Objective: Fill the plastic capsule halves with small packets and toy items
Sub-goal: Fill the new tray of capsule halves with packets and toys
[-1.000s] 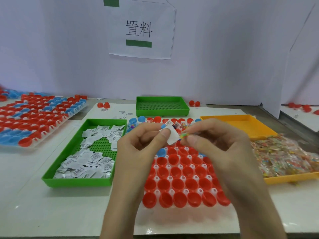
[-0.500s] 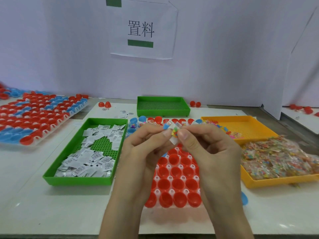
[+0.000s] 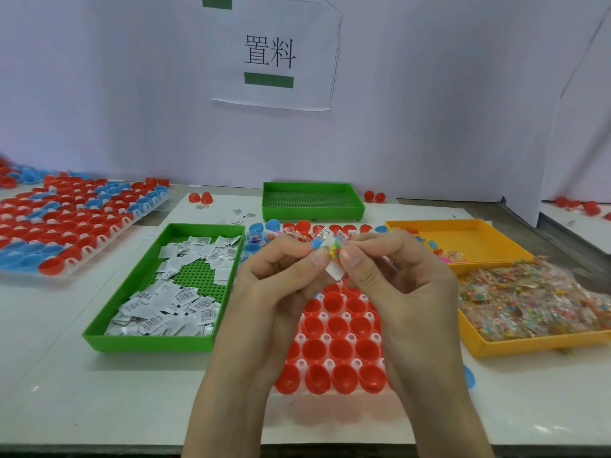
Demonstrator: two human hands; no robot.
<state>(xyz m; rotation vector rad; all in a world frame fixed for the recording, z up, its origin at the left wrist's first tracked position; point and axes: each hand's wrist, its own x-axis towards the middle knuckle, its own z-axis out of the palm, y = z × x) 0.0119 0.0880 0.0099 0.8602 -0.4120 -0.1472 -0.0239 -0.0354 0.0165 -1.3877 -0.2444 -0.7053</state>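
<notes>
My left hand (image 3: 274,285) and my right hand (image 3: 396,282) meet above a white rack of red capsule halves (image 3: 334,328). Between their thumbs and fingertips they pinch a small white packet (image 3: 334,271) together with a clear bag of coloured toy beads (image 3: 334,249). The near halves in the rack look empty; the far rows hold packets and toys and are partly hidden by my hands. A green tray (image 3: 109,312) on the left holds several white packets (image 3: 172,305). An orange tray (image 3: 529,347) on the right holds bags of toy items (image 3: 529,302).
An empty green tray (image 3: 312,201) stands at the back. A second orange tray (image 3: 463,236) lies behind the toy bags. Another rack of red and blue halves (image 3: 66,226) fills the far left. Loose red halves (image 3: 200,197) lie near the wall, and a blue half (image 3: 468,375) at right.
The two hands have closed together; the bead bag now lies against the white packet between both sets of fingertips. The hands have sunk slightly toward the rack.
</notes>
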